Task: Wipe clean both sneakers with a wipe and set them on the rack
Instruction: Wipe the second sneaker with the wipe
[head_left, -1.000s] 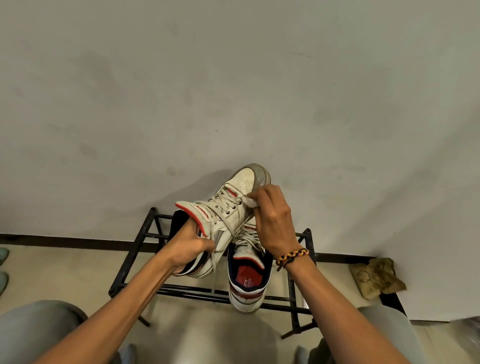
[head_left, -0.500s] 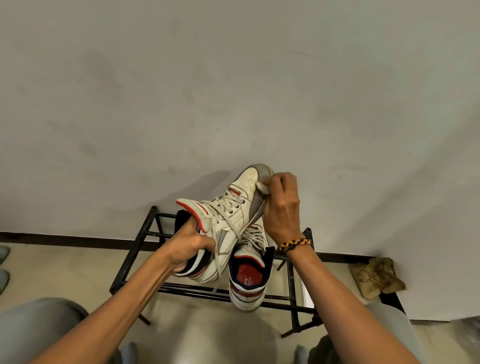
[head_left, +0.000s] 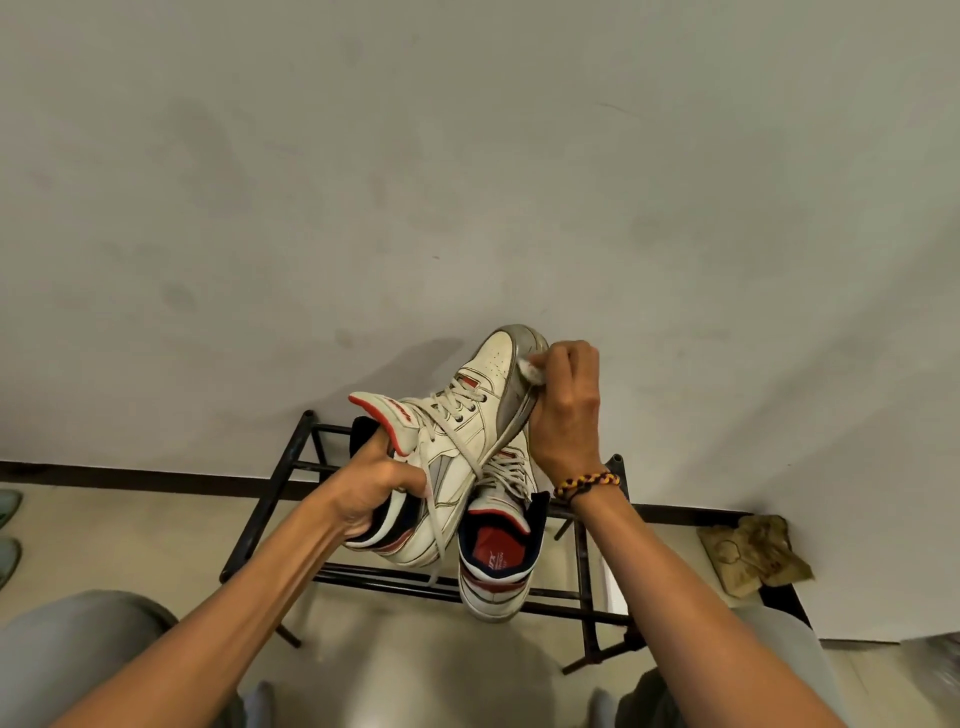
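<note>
My left hand (head_left: 371, 491) grips the heel and collar of a white high-top sneaker (head_left: 470, 423) with red and navy trim, held in the air with its toe pointing up toward the wall. My right hand (head_left: 566, 402) pinches a small white wipe (head_left: 531, 370) against the grey sole edge near the toe. The second sneaker (head_left: 498, 553) stands on the black metal rack (head_left: 270, 499) below, heel toward me, its red insole showing.
A plain grey wall rises behind the rack. A crumpled brown cloth (head_left: 753, 553) lies on a dark ledge at the right. Green shoes (head_left: 8, 530) peek in at the left edge. My knees in grey trousers (head_left: 78, 639) frame the bottom.
My right hand has slid the wipe from the laces and tongue area up and right to the sole edge at the toe. The held sneaker has tilted slightly.
</note>
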